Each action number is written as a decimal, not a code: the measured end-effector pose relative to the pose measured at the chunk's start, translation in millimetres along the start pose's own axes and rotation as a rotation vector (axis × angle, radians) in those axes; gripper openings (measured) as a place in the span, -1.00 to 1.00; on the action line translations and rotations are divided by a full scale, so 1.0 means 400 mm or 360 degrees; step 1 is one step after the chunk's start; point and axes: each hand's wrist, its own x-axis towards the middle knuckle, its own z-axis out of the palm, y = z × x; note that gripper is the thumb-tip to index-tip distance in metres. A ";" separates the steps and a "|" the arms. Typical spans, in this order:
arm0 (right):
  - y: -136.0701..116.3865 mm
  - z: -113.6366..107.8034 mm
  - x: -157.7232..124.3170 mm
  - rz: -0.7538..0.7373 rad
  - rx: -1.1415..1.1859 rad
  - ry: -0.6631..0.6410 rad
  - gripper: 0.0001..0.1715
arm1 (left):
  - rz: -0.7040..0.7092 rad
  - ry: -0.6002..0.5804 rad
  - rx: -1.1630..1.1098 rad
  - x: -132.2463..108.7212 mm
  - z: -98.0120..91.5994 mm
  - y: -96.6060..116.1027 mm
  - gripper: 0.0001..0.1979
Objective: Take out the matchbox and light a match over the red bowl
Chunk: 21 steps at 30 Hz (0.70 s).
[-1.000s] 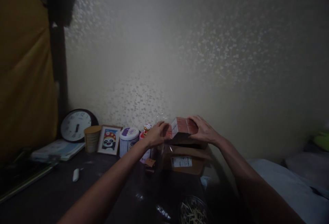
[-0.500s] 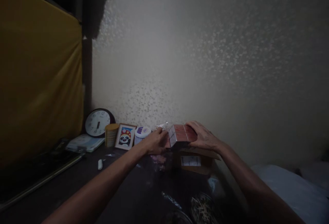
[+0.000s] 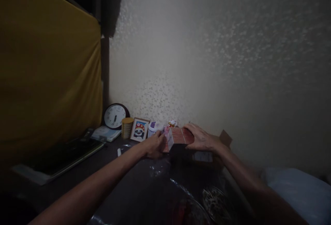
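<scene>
My right hand [image 3: 201, 138] is closed over the right end of a reddish box [image 3: 178, 135] with pale lines across its top and a pale side face. At the box's left end is my left hand [image 3: 154, 145], its fingers closed on a reddish piece that looks like part of the same box. Whether that piece is joined to the box I cannot tell. Just behind the box stands a small white, red and gold figurine [image 3: 172, 123]. A white and purple tub [image 3: 154, 127] is beyond my left hand.
At the back left are a round clock [image 3: 115, 115], a yellow-lidded canister [image 3: 127, 128] and a framed panda picture [image 3: 140, 129]. A cardboard box [image 3: 226, 138] is behind my right wrist. Round containers [image 3: 216, 202] stand in front. Clear plastic lies on the dark table [image 3: 134, 183].
The view has turned left, so everything sits further right. Both hands still hold the reddish box. The figurine behind it now shows clearly.
</scene>
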 end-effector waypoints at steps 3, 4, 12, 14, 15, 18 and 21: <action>-0.011 0.040 0.019 -0.0069 0.0026 -0.0033 -0.25 | -0.0091 -0.0029 0.0012 -0.027 0.003 -0.014 -0.54; -0.010 0.052 0.023 -0.0091 0.0045 -0.0032 -0.23 | -0.0103 -0.0024 0.0001 -0.036 0.003 -0.021 -0.56; -0.004 0.069 0.027 -0.0127 0.0077 -0.0062 -0.15 | -0.0141 -0.0014 -0.0163 -0.076 -0.026 -0.072 -0.67; -0.004 0.065 0.027 -0.0104 0.0075 -0.0068 -0.16 | -0.0132 -0.0008 -0.0164 -0.075 -0.026 -0.065 -0.65; -0.002 0.065 0.026 -0.0102 0.0074 -0.0070 -0.16 | -0.0119 0.0016 -0.0125 -0.073 -0.024 -0.059 -0.63; 0.008 0.072 0.023 -0.0129 0.0070 -0.0078 -0.14 | -0.0053 0.0119 0.0062 -0.068 -0.013 -0.038 -0.57; 0.016 0.081 0.012 -0.0110 0.0070 -0.0093 -0.12 | -0.0051 0.0135 0.0088 -0.064 -0.012 -0.033 -0.57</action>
